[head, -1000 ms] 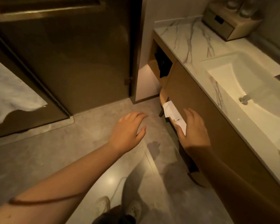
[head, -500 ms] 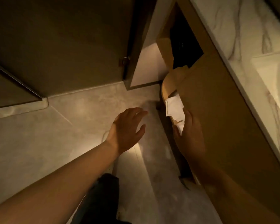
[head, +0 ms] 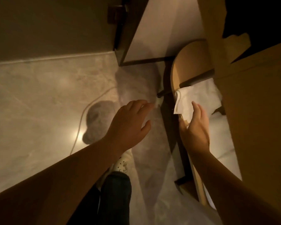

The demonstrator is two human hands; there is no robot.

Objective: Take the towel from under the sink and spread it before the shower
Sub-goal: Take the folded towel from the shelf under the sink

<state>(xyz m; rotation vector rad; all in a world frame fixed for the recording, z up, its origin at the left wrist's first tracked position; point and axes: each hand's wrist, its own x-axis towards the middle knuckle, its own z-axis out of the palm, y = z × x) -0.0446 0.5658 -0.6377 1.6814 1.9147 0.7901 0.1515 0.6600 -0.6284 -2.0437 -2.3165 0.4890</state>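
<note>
Nearest the camera, a dark trouser leg [head: 115,197] and a white shoe [head: 120,163] stand on the grey floor [head: 31,98], left of the wooden shelf [head: 187,62] that runs low under the vanity. Past them the left hand [head: 130,125] hovers palm down over the floor, just left of the shelf's dark frame, fingers spread and slack, holding nothing. The right hand [head: 195,127] reaches over the shelf's rounded front edge, its fingers extended and laid against the white towel [head: 190,98]; whether they have closed on the cloth cannot be told, since the palm hides the thumb side. The towel lies on the shelf, one corner hanging over the front edge (more pale folded cloth shows behind it, deeper in). Beyond the shelf's far end stands a pale wall panel [head: 161,30], and left of it a dark door [head: 47,21]
</note>
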